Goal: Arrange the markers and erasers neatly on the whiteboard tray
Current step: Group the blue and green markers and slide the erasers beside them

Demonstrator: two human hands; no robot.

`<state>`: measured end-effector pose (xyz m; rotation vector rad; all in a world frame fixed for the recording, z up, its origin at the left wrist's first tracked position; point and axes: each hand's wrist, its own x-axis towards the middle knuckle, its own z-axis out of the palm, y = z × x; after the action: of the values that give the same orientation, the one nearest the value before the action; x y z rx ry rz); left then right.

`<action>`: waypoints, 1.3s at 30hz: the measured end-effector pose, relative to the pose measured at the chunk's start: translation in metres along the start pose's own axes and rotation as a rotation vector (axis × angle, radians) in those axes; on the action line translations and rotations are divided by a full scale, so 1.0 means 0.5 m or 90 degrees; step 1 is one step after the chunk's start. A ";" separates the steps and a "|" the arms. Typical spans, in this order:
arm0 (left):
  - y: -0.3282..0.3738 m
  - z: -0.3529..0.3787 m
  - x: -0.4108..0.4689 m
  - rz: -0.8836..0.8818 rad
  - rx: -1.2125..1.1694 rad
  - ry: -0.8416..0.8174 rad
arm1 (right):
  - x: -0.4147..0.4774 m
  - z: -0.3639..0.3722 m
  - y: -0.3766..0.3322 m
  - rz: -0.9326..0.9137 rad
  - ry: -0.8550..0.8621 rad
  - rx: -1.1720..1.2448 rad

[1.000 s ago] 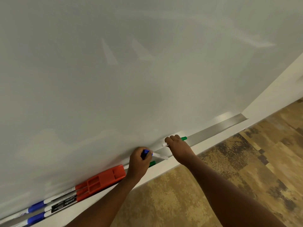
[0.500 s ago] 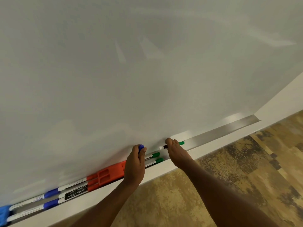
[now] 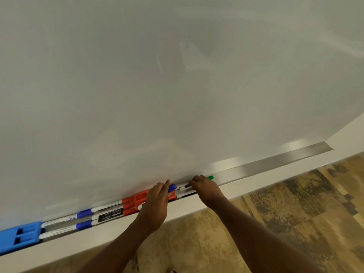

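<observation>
While the left hand (image 3: 156,203) curls around a blue-capped marker (image 3: 171,187) over the orange eraser (image 3: 137,201), the right hand (image 3: 204,187) pinches a green-capped marker (image 3: 210,177) lying in the tray (image 3: 275,164). Two blue markers (image 3: 84,213) lie between the orange eraser and a blue eraser (image 3: 19,236) at the far left.

A mottled brown-and-tan floor (image 3: 275,223) spreads below the white wall ledge (image 3: 256,183); a plain white wall (image 3: 350,134) rises above that ledge's right end.
</observation>
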<state>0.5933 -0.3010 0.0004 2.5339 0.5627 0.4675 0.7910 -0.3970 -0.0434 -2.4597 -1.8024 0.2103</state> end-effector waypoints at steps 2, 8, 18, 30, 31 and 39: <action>-0.011 -0.010 -0.009 -0.002 0.029 -0.007 | 0.007 0.006 -0.014 0.005 -0.009 0.002; -0.046 -0.028 -0.030 -0.027 0.113 -0.025 | 0.019 0.019 -0.039 0.050 -0.033 0.018; -0.104 -0.044 -0.070 -0.021 0.193 -0.046 | 0.015 0.021 -0.055 0.072 -0.030 -0.046; -0.161 -0.083 -0.131 -0.050 0.250 -0.069 | 0.003 0.031 -0.066 0.058 -0.010 -0.051; -0.169 -0.087 -0.135 -0.056 0.251 -0.065 | 0.001 0.032 -0.068 0.062 -0.008 -0.050; -0.234 -0.112 -0.177 -0.125 0.246 -0.058 | -0.008 0.027 -0.088 0.105 -0.004 -0.072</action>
<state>0.4591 -0.2282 -0.0355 2.8029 0.9324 0.1825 0.7462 -0.3878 -0.0500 -2.6903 -1.6570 0.1309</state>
